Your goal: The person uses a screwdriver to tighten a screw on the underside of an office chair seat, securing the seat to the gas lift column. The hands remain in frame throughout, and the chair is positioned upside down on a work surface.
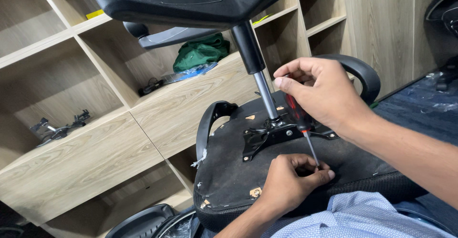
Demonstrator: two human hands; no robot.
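Head view looked down on an upturned office chair seat (248, 181), its black fabric underside facing up so the metal mounting plate (267, 138) could be reached. A screwdriver (300, 123) with a red-and-black handle stood nearly upright just right of that plate, tip down on the seat near the plate's right arm. The right hand (324, 95) wrapped its grip around the handle from above, clenched on it, placed to press down and twist. The left hand (291, 181) lay on the seat below the plate, fingers pinched around the shaft's lower end, seemingly to steady the tip on its spot; whatever lay under the fingertips was hidden. From the plate the gas column (257, 71) rose to the star base (191, 4), overhead because the chair was inverted. An armrest (212, 119) curved left of the plate, another (358, 71) behind the right hand. Beyond stood wooden shelves (95, 123) holding a green cloth (200, 52).
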